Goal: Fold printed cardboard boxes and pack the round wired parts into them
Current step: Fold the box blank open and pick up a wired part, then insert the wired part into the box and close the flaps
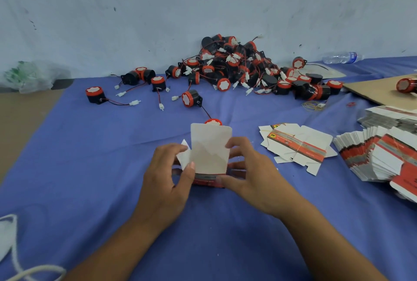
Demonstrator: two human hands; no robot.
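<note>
Both hands hold the half-folded box (209, 147) at centre, the left hand (167, 174) pinching its 9 o'clock side flap and the right hand (250, 174) curled round the 3 o'clock edge. Its long axis runs 6 to 12, the tall flap standing open toward 12. Just behind that flap lies one round part (213, 121) (mostly hidden), about equally near either hand; the pile (237, 66) sits farther off — toward 12 to 1.
</note>
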